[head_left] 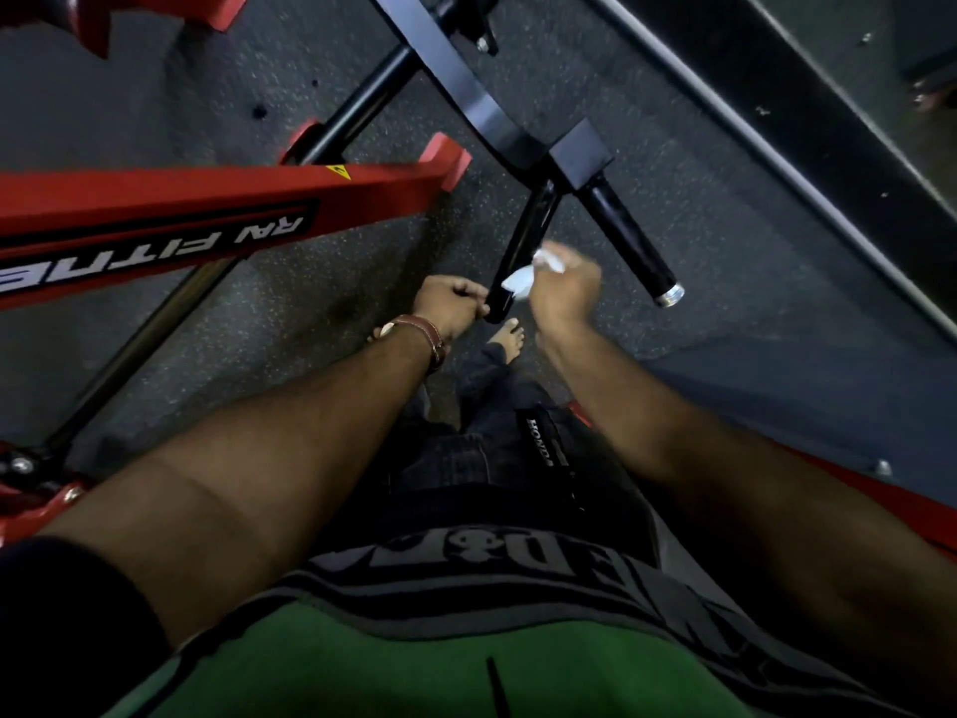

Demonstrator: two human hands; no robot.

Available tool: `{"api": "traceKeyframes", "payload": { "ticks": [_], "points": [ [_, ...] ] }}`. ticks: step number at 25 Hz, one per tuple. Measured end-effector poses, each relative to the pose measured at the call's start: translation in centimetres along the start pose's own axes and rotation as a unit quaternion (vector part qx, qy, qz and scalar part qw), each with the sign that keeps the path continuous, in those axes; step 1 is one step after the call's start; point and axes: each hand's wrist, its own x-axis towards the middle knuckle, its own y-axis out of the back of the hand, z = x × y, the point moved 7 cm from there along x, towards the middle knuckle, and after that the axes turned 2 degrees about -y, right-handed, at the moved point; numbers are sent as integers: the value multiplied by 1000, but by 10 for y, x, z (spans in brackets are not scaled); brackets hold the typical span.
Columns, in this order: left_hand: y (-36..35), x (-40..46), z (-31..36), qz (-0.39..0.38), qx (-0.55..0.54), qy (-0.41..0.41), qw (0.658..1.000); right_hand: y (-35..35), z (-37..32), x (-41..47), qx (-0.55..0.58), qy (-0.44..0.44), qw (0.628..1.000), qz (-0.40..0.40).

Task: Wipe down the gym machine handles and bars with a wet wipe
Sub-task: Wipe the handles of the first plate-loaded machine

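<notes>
Two bare hands meet at the near end of a short black handle (523,251) that slopes down from a square black bracket (580,155) on the gym machine. The left hand (450,303) has its fingers curled around the handle's lowest tip, a tight grip with knuckles up; a brown strap (432,339) circles that wrist just behind it. The right hand (564,290) closes on a crumpled white wet wipe (525,277), and the wipe lies pressed against the right side of the handle, just above the left hand's grip. How far the right fingers wrap the handle itself cannot be told, since the hand is blurred and the wipe covers them. Just right of this grip, a second black handle with a silver end cap (629,241) juts from the same bracket, apart from both hands. Left of the left hand's grip, a red frame beam with white lettering (207,215) crosses the view, and a thin dark rod (145,344) runs beneath it. Directly below the two grips a bare foot (510,339) stands on the speckled dark rubber floor (310,303). Beyond the right hand a broad black beam (808,132) runs diagonally.
</notes>
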Motion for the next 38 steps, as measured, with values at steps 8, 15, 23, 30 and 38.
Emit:
{"api": "traceKeyframes", "payload": {
  "ticks": [8, 15, 23, 30, 38],
  "points": [
    [-1, -4, -5, -11, -50, 40, 998, -11, 0, -42, -318, 232, 915, -93],
    [-1, -9, -16, -38, -103, 58, 992, -11, -54, -29, -401, 379, 833, -32],
    [-3, -24, -14, 1, -156, 49, 986, -26, 27, -55, -237, 318, 908, -132],
    [3, -66, 30, 10, -222, -16, 975, 8, 19, -44, 124, 10, 978, -169],
    [25, -113, 112, 58, -213, -132, 966, 36, -78, -68, 220, 8, 939, -262]
  ]
}}
